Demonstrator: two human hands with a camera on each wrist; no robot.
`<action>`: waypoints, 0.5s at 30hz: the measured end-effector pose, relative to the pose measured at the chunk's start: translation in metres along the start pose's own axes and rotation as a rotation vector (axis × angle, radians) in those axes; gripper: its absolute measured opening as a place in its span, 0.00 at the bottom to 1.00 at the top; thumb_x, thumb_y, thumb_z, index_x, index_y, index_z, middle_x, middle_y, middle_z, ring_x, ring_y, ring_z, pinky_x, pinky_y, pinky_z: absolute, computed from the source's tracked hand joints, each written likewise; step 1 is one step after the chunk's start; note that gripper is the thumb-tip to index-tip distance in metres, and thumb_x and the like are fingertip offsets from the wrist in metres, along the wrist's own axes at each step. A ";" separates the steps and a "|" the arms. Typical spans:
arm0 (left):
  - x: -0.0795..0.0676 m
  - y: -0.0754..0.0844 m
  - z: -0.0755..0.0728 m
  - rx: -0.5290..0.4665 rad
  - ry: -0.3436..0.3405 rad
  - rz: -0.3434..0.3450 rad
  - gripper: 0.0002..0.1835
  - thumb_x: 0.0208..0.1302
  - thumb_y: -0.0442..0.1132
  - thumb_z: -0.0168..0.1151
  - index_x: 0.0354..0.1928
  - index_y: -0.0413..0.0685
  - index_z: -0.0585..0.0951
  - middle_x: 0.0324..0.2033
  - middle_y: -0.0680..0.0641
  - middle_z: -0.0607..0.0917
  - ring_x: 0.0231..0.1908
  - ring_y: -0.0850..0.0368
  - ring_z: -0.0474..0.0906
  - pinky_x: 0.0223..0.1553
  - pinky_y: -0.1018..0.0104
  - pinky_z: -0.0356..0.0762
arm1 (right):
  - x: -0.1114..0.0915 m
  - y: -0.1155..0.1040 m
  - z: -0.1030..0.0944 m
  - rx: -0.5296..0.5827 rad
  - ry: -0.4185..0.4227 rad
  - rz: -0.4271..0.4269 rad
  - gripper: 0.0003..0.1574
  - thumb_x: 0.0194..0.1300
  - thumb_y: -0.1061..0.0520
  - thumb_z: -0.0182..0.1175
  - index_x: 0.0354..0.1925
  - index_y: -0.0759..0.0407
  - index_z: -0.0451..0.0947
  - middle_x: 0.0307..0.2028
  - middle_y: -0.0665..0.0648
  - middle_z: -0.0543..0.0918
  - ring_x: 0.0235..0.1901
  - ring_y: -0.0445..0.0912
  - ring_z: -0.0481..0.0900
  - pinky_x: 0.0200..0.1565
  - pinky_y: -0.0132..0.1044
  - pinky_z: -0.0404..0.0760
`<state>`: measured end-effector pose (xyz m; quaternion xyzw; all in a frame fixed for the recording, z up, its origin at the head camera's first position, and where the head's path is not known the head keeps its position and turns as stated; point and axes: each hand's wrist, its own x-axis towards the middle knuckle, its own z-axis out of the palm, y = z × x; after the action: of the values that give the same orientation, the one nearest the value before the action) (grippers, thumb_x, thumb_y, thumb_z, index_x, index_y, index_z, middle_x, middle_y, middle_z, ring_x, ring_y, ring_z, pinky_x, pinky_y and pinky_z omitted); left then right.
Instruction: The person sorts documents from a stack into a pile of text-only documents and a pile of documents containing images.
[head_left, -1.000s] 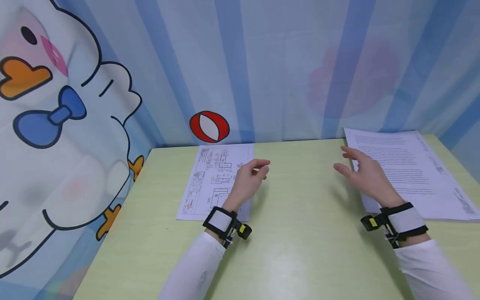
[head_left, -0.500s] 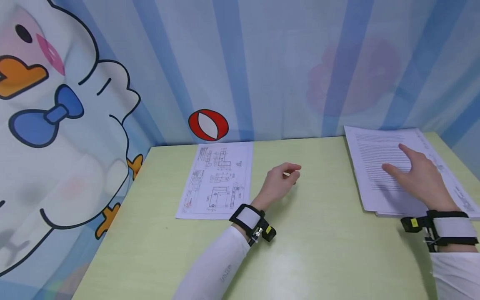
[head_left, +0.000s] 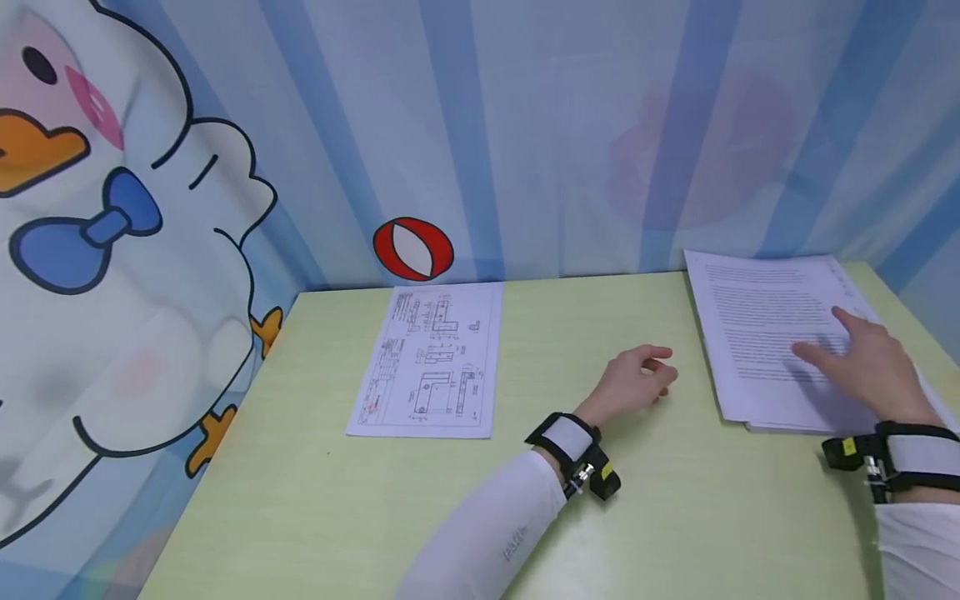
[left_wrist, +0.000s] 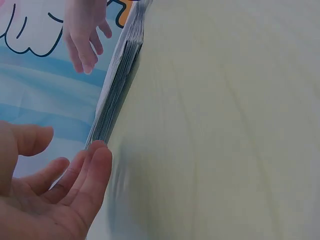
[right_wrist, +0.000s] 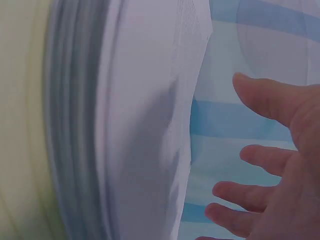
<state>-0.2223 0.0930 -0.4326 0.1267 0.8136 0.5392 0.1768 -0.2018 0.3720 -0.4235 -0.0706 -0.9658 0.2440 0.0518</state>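
A thick stack of printed paper lies at the right of the table, its layered edge showing in the left wrist view. Over its right part hovers my right hand, fingers spread and holding nothing; in the right wrist view the hand is apart from the pages, and its shadow falls on the top sheet. My left hand is left of the stack above the table, fingers loosely bent with nothing in them. A single sheet with technical drawings lies farther left.
The pale yellow-green table meets a blue striped curtain along its back edge. A cartoon duck and a red-and-white ball are printed on the cloth. Each wrist wears a strapped camera, such as the left camera.
My left hand has moved right, off the drawing sheet and toward the stack. My right hand has moved right from the stack's left edge to above its pages.
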 end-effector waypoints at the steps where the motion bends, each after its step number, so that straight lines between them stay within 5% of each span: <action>1: 0.002 0.001 0.005 -0.022 -0.003 -0.023 0.20 0.63 0.40 0.57 0.58 0.48 0.75 0.36 0.51 0.84 0.29 0.57 0.83 0.28 0.73 0.76 | 0.000 0.003 0.001 -0.004 -0.016 0.017 0.56 0.65 0.39 0.50 0.67 0.80 0.40 0.58 0.90 0.54 0.55 0.81 0.52 0.52 0.74 0.55; 8: 0.009 0.004 0.034 -0.055 -0.014 -0.115 0.24 0.62 0.40 0.59 0.61 0.52 0.72 0.33 0.54 0.83 0.25 0.60 0.82 0.30 0.70 0.80 | 0.003 0.020 0.005 -0.035 -0.074 0.085 0.58 0.64 0.36 0.48 0.66 0.82 0.40 0.57 0.92 0.51 0.56 0.83 0.48 0.52 0.74 0.55; 15: 0.015 0.009 0.056 -0.226 -0.024 -0.173 0.24 0.62 0.38 0.59 0.61 0.50 0.72 0.29 0.53 0.82 0.24 0.57 0.82 0.32 0.64 0.84 | 0.001 0.023 0.006 -0.017 -0.090 0.118 0.57 0.65 0.37 0.47 0.66 0.82 0.40 0.59 0.91 0.51 0.56 0.82 0.48 0.53 0.73 0.55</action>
<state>-0.2121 0.1496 -0.4463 0.0419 0.7533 0.6087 0.2454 -0.2005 0.3895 -0.4394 -0.1167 -0.9634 0.2414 -0.0066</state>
